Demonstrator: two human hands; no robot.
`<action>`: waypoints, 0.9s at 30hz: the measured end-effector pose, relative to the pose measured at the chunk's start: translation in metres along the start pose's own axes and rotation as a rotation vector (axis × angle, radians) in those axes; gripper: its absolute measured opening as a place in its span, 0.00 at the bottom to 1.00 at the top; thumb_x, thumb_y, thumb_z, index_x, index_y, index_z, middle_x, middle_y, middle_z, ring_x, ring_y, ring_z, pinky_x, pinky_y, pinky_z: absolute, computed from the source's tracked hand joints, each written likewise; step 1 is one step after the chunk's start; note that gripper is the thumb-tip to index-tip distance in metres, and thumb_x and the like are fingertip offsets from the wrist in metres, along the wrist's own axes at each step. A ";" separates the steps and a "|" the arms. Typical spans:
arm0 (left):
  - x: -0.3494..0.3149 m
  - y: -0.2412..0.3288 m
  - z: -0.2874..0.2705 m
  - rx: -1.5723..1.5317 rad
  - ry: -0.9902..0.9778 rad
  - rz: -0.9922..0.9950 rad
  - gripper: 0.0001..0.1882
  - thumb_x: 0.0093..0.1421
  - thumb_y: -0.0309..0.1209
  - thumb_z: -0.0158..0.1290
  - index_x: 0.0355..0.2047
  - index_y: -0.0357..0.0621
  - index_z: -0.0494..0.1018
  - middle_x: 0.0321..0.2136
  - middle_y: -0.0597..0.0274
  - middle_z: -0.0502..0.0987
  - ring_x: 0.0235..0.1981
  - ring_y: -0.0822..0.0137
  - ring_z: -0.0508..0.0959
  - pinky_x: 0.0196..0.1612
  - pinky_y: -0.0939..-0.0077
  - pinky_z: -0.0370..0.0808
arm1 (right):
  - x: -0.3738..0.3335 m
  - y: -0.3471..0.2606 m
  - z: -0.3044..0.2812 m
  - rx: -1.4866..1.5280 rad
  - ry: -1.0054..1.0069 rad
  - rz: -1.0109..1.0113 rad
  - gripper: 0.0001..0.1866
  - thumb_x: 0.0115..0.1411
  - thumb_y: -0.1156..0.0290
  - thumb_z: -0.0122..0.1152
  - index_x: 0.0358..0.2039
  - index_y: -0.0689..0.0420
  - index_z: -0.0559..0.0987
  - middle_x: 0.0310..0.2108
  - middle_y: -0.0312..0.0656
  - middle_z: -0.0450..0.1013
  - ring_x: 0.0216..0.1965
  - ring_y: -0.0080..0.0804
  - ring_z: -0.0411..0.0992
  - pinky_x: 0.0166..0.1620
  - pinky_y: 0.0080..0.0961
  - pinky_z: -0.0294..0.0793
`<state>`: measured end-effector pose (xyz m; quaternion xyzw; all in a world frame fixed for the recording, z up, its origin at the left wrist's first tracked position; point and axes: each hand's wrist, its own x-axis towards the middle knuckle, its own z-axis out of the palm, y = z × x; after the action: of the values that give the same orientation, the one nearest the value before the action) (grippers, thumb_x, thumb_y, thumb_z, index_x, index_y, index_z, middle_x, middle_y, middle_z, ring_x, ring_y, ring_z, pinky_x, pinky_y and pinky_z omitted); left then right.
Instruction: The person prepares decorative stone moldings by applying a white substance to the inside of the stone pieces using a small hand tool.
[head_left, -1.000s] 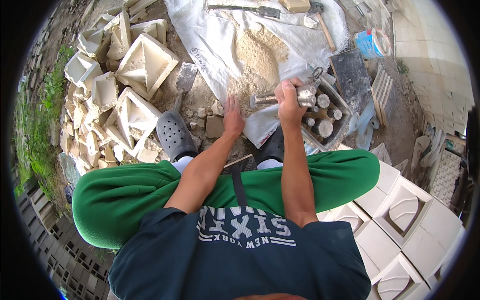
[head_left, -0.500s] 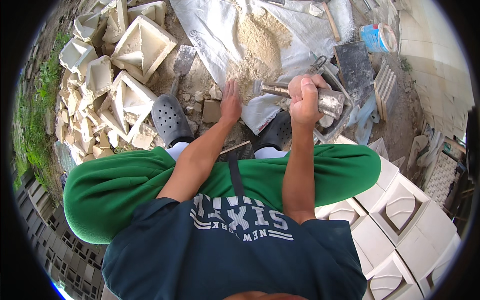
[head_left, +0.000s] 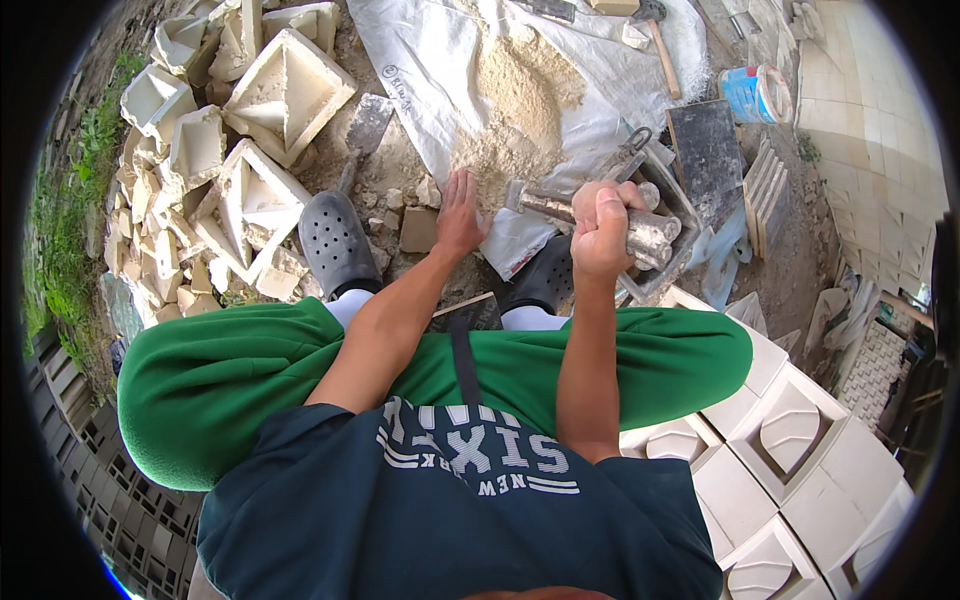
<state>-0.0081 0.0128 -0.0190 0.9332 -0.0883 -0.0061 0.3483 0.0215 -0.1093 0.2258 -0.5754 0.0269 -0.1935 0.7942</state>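
Observation:
My right hand is closed round a mortar-crusted hand tool, raised in front of my right shoe. Its flat metal end points left and a thick, rounded end shows on the other side of my fist; its exact kind is unclear. My left hand is held flat with fingers stretched forward, by the near edge of a sand pile on a white sheet. Just left of that hand lies a small square block. Whatever is under my left palm is hidden.
Broken cream moulded blocks pile up at left, with a trowel beside them. A grey trough stands behind my right hand. Beyond are a dark board, a blue-and-white bucket and a wooden-handled tool. Patterned blocks stand at lower right.
My right hand has come down and slightly left with the tool, whose rounded end now hangs lower. My left hand stays nearly in place, its fingers still stretched.

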 end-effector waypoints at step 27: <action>0.002 -0.002 0.002 0.048 -0.100 -0.021 0.44 0.47 0.34 0.58 0.58 0.30 0.47 0.61 0.42 0.47 0.63 0.51 0.46 0.63 0.63 0.45 | -0.006 0.050 -0.010 -0.312 0.007 0.108 0.10 0.54 0.76 0.51 0.17 0.58 0.66 0.14 0.29 0.61 0.18 0.14 0.56 0.21 0.16 0.56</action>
<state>-0.0064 0.0125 -0.0215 0.9408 -0.0959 -0.0544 0.3206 0.0270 -0.1034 0.1755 -0.6887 0.0901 -0.1461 0.7044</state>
